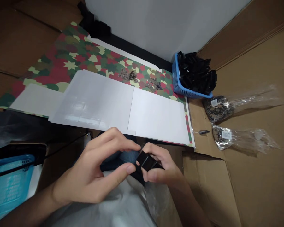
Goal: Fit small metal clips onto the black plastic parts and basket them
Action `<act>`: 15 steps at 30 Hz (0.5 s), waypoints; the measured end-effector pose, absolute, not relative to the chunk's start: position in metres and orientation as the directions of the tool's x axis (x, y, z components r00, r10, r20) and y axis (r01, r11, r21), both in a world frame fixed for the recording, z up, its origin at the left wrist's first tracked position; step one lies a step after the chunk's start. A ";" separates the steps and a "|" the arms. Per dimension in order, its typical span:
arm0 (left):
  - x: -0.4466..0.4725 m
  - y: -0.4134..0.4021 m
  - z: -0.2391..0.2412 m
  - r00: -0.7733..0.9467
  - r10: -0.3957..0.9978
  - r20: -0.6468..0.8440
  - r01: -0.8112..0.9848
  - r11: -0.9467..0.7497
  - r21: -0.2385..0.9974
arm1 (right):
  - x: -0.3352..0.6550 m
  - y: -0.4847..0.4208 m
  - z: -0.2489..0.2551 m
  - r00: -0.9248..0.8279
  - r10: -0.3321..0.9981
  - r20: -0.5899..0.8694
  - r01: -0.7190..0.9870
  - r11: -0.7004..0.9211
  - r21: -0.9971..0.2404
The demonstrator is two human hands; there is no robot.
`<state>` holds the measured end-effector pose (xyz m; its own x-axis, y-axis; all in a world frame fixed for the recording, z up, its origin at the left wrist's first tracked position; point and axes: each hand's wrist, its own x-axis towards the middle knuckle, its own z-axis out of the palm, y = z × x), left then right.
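Observation:
A small black plastic part (146, 161), box-like with ridges across it, is gripped between the thumb and fingers of my right hand (162, 162). Just left of it is my left hand (101, 167), with thumb and forefinger spread apart and no object visible between them. Its fingertips come close to the black part's left end; whether they touch it I cannot tell. Both hands are above my lap, in front of the table's near edge. The underside of the part is hidden by my right fingers.
White sheets (104, 97) cover much of the patterned tablecloth (68, 50). Two heaps of small metallic pieces (127, 75) lie behind them. A blue basket (177, 80) of black parts stands at the back right, near two plastic bags (219, 108). A light-blue basket (9, 186) sits lower left.

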<state>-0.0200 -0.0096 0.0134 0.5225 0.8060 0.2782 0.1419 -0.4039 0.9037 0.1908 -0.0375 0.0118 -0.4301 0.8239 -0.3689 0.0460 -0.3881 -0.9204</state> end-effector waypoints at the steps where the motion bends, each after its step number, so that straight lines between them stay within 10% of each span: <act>1: -0.020 -0.010 0.013 0.518 0.797 0.310 0.142 -0.438 0.888 | 0.191 -0.036 0.013 -0.453 0.794 -0.406 -0.002 -0.457 -0.890; 15: -0.012 -0.016 0.005 0.472 0.772 0.425 0.130 -0.538 0.833 | 0.189 -0.035 0.013 -0.494 0.728 -0.475 -0.119 -0.598 -0.793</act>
<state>-0.0124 -0.0159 0.0048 0.4722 0.7723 0.4250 0.1302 -0.5379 0.8329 0.1886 -0.0355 0.0131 -0.4940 0.7285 -0.4746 -0.1194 -0.5975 -0.7929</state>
